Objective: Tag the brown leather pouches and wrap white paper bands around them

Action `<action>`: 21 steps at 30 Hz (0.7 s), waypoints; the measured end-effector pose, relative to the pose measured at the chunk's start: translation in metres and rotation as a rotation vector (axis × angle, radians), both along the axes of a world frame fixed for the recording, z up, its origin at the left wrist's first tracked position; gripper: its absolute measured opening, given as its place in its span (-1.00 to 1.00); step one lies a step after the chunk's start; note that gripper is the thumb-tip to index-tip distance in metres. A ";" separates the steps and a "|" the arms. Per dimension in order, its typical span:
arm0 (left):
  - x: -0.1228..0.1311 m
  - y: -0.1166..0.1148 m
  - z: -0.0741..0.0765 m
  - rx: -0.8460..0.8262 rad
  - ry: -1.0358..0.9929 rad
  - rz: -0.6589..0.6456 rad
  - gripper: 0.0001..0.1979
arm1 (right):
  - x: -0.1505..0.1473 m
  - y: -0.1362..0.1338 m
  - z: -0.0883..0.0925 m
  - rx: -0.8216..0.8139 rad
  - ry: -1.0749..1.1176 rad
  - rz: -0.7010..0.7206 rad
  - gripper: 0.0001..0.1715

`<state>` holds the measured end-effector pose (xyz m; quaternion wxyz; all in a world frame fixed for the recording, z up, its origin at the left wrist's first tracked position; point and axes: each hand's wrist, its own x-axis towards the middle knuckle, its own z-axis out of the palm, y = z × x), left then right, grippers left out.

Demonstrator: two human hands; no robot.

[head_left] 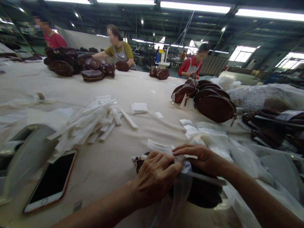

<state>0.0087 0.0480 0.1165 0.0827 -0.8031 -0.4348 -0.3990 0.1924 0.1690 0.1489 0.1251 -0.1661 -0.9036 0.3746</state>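
A dark brown bag [203, 192] lies on the table in front of me, with a gold zipper fitting at its left end. Clear plastic film [184, 186] and white wrapping material cover part of it. My left hand [158, 172] is closed over the bag's left part, fingers bent and pressed on the bag and film. From the right, my right hand [203, 158] reaches across the top of the bag, its fingers stretched out and resting close to the left fingertips. The underside of both hands is hidden.
A phone [51, 182] lies at left, below a heap of white strips [87, 123]. Brown bags [213, 103] are piled at right, near plastic-wrapped goods [266, 96]. More bags [63, 61] stand at the far left. Several people work beyond the table [147, 87].
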 end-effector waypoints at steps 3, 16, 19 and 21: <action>0.000 -0.003 0.000 -0.022 0.007 0.035 -0.73 | -0.003 0.007 -0.004 -0.006 -0.013 0.030 -0.67; -0.001 0.002 0.003 -0.051 -0.040 -0.067 -0.80 | -0.012 0.027 -0.031 0.427 0.094 0.053 -0.78; 0.000 0.002 0.003 -0.036 -0.032 -0.074 -0.77 | -0.009 0.032 -0.040 0.492 0.066 0.077 -0.76; 0.000 0.002 0.003 -0.023 -0.018 -0.076 -0.76 | -0.007 0.035 -0.047 0.492 0.053 0.092 -0.75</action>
